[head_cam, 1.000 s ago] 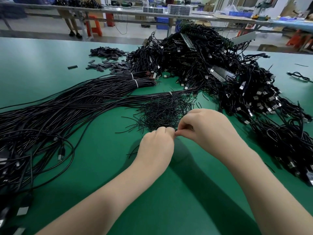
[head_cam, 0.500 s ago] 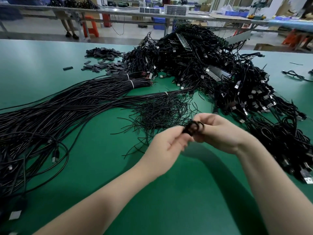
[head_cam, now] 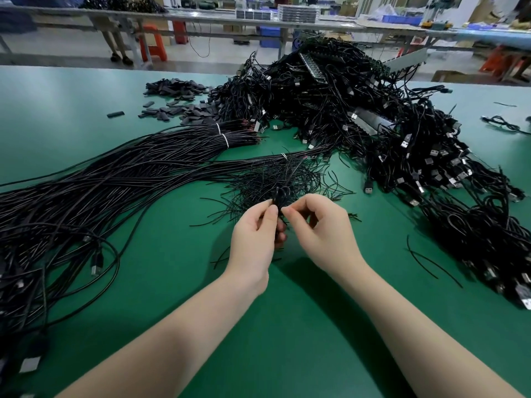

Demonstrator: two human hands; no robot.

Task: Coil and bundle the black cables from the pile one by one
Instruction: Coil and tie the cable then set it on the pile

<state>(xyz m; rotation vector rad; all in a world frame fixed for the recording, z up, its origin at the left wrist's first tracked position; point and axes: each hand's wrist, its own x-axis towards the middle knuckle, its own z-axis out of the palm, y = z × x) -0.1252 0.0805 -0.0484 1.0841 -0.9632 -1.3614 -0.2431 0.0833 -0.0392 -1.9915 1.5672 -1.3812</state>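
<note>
Above a green surface (head_cam: 287, 326) strewn with black cables (head_cam: 86, 202), the left hand (head_cam: 254, 239) pinches a small upright cable coil (head_cam: 280, 196); the right hand (head_cam: 321, 231), just right of it, closes fingertips on its waist, nearest for tying.

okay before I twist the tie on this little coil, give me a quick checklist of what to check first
1. Left hand grips the coil: ok, thumb and fingers pinch its lower part.
2. Coil loops gathered: ok, small loops stand together above the fingers.
3. Right hand on the tie: cannot tell, the fingertips pinch beside the coil, but what they hold is too thin to see.
4. Coil free of the loose wire ties behind it: cannot tell, black overlaps black.
5. Bare green table in front to work over: ok.
6. Finished pile within sight on the right for the drop: ok.
</note>
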